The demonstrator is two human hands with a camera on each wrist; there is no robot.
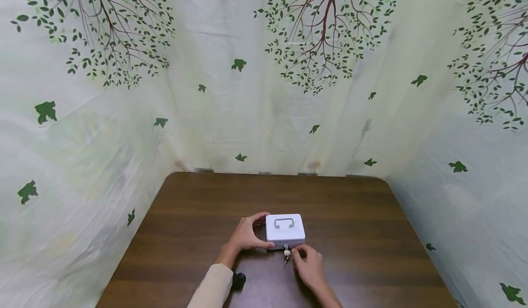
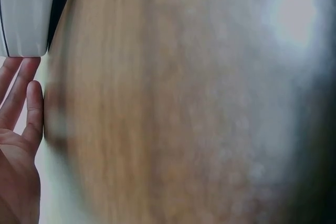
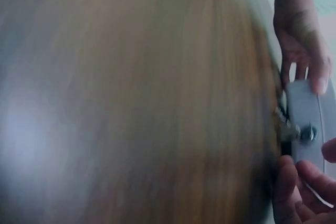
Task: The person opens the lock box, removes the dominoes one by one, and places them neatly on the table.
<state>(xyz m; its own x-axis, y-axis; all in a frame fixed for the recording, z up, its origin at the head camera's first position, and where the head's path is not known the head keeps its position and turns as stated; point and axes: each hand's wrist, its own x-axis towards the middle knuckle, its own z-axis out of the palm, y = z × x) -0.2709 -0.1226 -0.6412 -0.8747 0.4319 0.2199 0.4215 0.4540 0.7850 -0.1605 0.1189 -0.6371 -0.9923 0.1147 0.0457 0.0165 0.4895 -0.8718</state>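
Between the two hands, on the brown table (image 1: pixel 350 216), sits a small white box (image 1: pixel 285 230), its lid down and a metal handle (image 1: pixel 284 219) lying on top. The left hand (image 1: pixel 246 235) grips the box's near-left end, thumb at the front corner and fingers toward the back. Just beside the fingertips of the right hand (image 1: pixel 310 264), keys (image 1: pixel 287 254) hang from the lock (image 3: pixel 308 134) in the front wall. The right hand's fingers are bent close to the front-right corner; whether they pinch or touch anything, one cannot tell. Good handling here, as a judgement, calls for a firm left-hand hold so the light-looking box does not twist, and for the right fingers to take the key at the lock squarely, clear of the dangling one. What the box contains is hidden.
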